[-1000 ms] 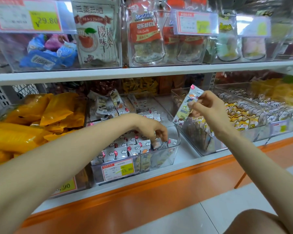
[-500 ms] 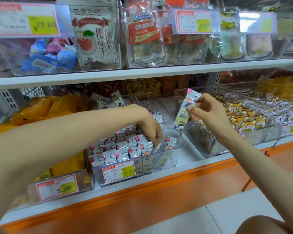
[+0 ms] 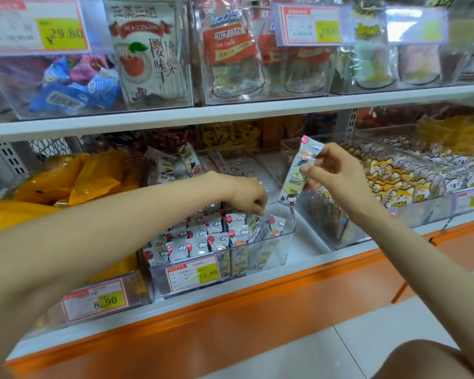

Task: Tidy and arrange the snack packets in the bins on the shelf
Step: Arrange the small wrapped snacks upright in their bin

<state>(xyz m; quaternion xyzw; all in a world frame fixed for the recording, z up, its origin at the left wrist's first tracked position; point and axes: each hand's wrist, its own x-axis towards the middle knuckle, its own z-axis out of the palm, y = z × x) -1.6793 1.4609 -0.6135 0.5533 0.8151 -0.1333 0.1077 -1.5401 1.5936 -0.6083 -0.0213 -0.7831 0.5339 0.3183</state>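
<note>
Fingers (image 3: pixel 311 170) of the right hand (image 3: pixel 337 179) are pinched on a snack packet (image 3: pixel 297 170), which is held nearly upright in the air over the right edge of the clear bin (image 3: pixel 286 242). Those of the left hand (image 3: pixel 244 195) are curled down onto packet tops inside that bin; whether one is gripped cannot be told. The bin is set on the lower shelf (image 3: pixel 308 239), between orange bags (image 3: pixel 99 176) and a neighbouring bin of cat-print packets (image 3: pixel 389 187). Rows of packets (image 3: pixel 200 239) are stood upright in its front part. A price tag (image 3: pixel 193 273) marked 15.80 is fixed to its front wall.
</note>
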